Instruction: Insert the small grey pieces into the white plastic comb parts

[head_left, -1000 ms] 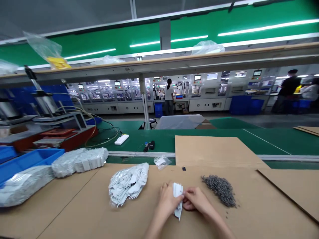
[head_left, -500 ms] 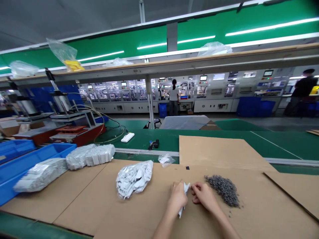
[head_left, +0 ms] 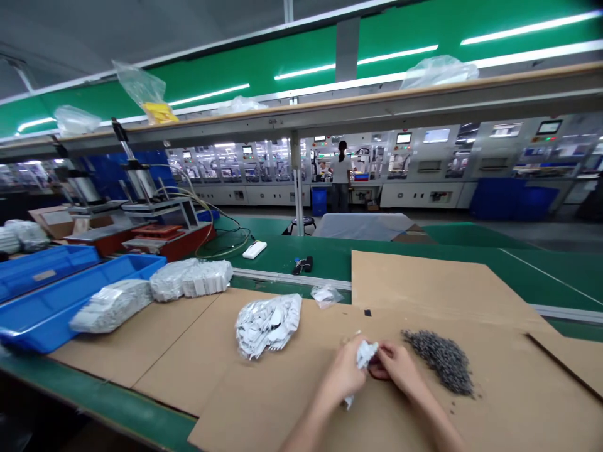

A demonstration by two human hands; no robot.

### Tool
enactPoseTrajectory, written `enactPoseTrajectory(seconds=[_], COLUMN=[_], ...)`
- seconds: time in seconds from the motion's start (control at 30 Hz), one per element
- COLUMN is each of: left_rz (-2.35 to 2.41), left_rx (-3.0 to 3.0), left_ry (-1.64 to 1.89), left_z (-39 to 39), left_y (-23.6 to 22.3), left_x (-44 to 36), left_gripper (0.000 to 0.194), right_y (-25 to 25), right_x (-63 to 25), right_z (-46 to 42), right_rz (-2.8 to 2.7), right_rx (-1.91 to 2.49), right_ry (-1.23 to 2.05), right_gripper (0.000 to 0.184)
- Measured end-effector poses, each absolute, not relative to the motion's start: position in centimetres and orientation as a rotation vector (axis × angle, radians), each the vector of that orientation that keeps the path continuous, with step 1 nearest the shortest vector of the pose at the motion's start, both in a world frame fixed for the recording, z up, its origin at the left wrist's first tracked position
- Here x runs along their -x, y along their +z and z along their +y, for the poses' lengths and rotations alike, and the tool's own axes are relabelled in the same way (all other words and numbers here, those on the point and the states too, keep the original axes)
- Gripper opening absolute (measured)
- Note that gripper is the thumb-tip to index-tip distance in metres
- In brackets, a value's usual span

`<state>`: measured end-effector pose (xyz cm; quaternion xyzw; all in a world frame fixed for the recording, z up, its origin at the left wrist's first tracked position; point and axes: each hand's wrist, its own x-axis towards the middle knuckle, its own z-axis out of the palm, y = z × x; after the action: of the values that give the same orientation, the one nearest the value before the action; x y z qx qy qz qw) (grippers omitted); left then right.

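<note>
My left hand [head_left: 348, 367] is closed around a white plastic part [head_left: 366, 354], whose lower end sticks out beneath the palm. Close against its upper right side, my right hand [head_left: 394, 364] has its fingers pinched together; anything between them is too small to make out. A heap of small dark grey pieces [head_left: 440, 361] lies on the cardboard just right of my right hand. To the left of my hands rests an open clear bag of white parts [head_left: 268, 325].
Brown cardboard [head_left: 198, 351] covers the bench. Wrapped bundles of white parts [head_left: 113, 306] lie beside a blue bin [head_left: 56, 314] at left. Behind are a small plastic bag [head_left: 325, 295], a black clip-like object [head_left: 303, 265] and a press [head_left: 151, 220]. A person [head_left: 341, 176] stands far back.
My right hand has come up against the white part, where a gap was before. The part has turned so more of its upper face shows. The whole view has shifted slightly left.
</note>
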<state>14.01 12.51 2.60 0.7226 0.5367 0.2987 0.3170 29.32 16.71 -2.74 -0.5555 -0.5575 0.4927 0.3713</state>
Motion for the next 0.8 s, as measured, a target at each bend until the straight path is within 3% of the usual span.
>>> enactPoseTrajectory(seconds=[0.1,0.23,0.33,0.5,0.63,0.8], left_rz=[1.491,1.544,1.443,1.29,1.496,1.576], left_rx=[-2.045,-2.156,-2.055,-1.509,-1.056,-0.487], left_ry=[0.668,0.537,0.682,1.06,1.422,1.575], left_z=[12.0,11.5,10.7,8.1,3.3,-3.8], left_y=[1.9,1.8,3.1,5.7,5.8,4.7], left_x=[-16.1,-17.4,-16.2,-8.0,2.2,7.9], left_gripper=[0.057,0.061,0.056,0.051,0.054,0.071], right_y=[-2.3,-1.8,-2.2,-3.2,-2.5,0.8], right_x=[-30.7,-32.8,-33.2,-32.7,-32.0,-28.5], right_z=[17.0,17.6,17.8,17.9,17.4,14.1], right_rz=[-1.453,-1.553,-1.542,-1.545,-1.627,-2.084], right_rx=[1.496,1.72,1.751,1.741,1.697,1.314], right_ry=[1.196,0.845,0.917,1.016,1.025,1.196], right_gripper=[0.022,0.026,0.031,0.03,0.03,0.025])
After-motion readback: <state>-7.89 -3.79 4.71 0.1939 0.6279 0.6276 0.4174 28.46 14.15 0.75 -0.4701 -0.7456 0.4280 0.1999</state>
